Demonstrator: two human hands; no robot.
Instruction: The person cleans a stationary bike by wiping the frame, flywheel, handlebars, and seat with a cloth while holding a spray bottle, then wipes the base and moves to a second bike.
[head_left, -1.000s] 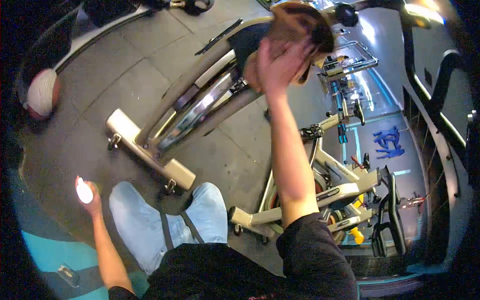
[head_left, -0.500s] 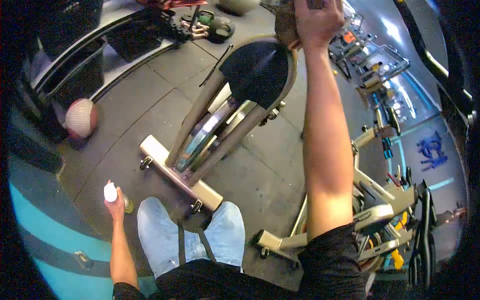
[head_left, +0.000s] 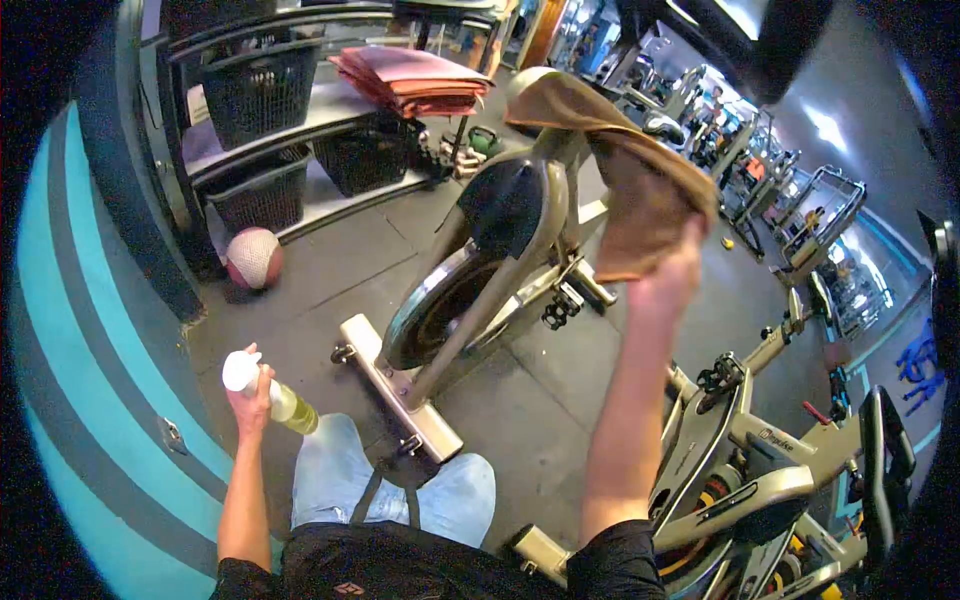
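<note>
My right hand (head_left: 668, 283) is raised and grips a brown cloth (head_left: 625, 175) that drapes over the top of a beige exercise bike (head_left: 480, 290) in front of me. Low at the left, my left hand (head_left: 250, 396) holds a spray bottle (head_left: 270, 392) with a white top and yellowish liquid, beside my knee. My legs in light jeans (head_left: 400, 495) show at the bottom.
A second exercise bike (head_left: 750, 460) stands close at the right. At the back left, a shelf (head_left: 290, 130) holds dark baskets and folded red mats (head_left: 410, 80). A pink ball (head_left: 254, 257) lies on the floor. A teal striped wall (head_left: 80, 380) runs along the left.
The view has tilted up, so the shelf and the room behind show. My right hand has come down from the top of the frame with the cloth. My left hand has risen slightly with the bottle.
</note>
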